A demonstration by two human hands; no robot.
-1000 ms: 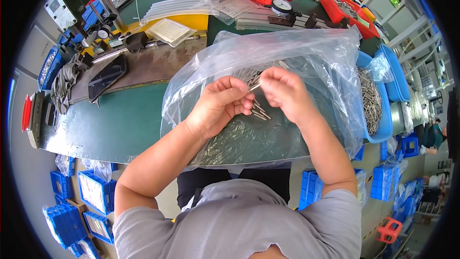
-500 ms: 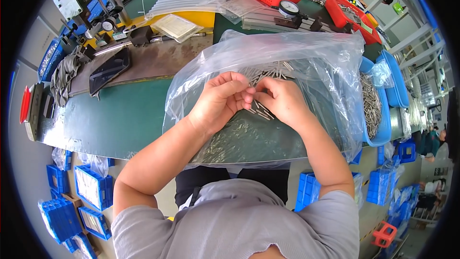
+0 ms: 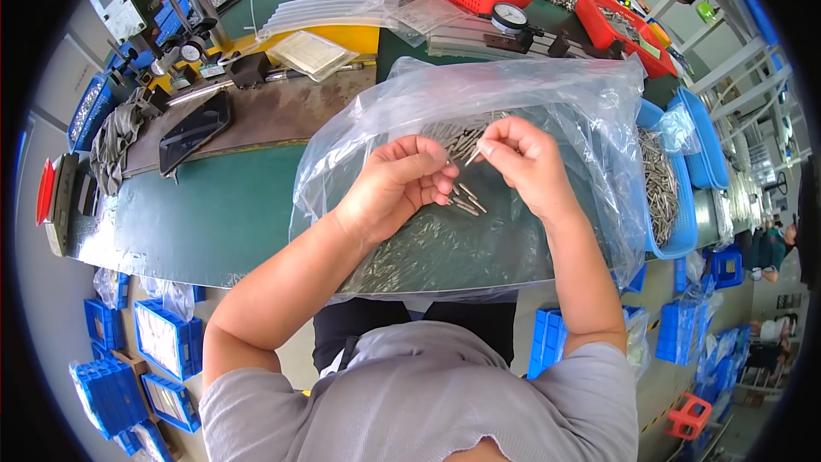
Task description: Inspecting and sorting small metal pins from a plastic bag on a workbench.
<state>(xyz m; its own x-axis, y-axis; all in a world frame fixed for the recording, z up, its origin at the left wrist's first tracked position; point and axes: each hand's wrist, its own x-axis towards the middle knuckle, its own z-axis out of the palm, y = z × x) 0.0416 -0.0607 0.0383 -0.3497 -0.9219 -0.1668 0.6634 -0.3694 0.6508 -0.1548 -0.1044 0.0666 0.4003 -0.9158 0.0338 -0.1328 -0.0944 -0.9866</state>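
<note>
- Metal pin (image 3: 472,156), seen from my end through the head view: it is pinched in the right hand (image 3: 534,169), free end angled toward the near left, above the surface (image 3: 222,214).
- Right grip: narrow, thumb and forefinger closed on that one pin.
- Left hand (image 3: 389,184): just left of it and apart from it, fingers curled, thumb near the forefinger. I cannot tell whether this grip holds anything.
- A small near cluster of pins (image 3: 466,203) lies below and between the hands; a larger far heap (image 3: 462,137) spreads behind them, partly hidden by fingers. Both sit within the spread of a clear plastic bag (image 3: 522,77); which layer covers what, I cannot make out.
- Progress, as I judge it: one pin is in hand, with many loose in the far heap. Whether the near cluster is finished or waiting, I cannot tell.
- On the right, a blue basket (image 3: 684,235) holds many similar pins; whether those are done or left is unclear too.
</note>
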